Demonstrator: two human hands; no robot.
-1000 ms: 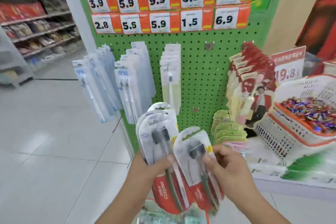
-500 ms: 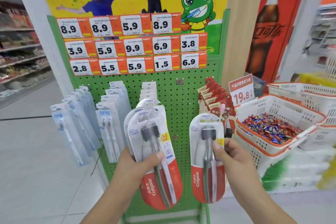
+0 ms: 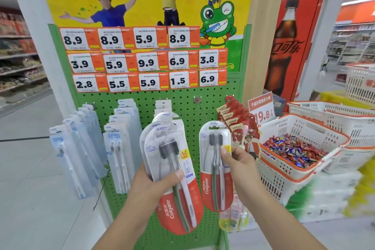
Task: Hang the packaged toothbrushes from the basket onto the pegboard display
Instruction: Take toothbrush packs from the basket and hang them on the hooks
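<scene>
Green perforated metal pegboard (image 3: 182, 105) with one bare hook (image 3: 199, 105) between filled rows; open panel below it. Left hand (image 3: 154, 184), grip curled round a stack of red-and-clear Colgate toothbrush packs (image 3: 172, 168). Right hand (image 3: 241, 162), grip pinching a single red-and-clear toothbrush pack (image 3: 216, 164), held upright before the board. White-and-orange plastic basket (image 3: 300, 126) beside it holds wrapped sweets (image 3: 292, 148).

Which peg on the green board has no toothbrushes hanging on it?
The bare peg between the white packs and the red packs. Every other peg in that row carries packs; this one shows just its bracket and thin wire.
</scene>
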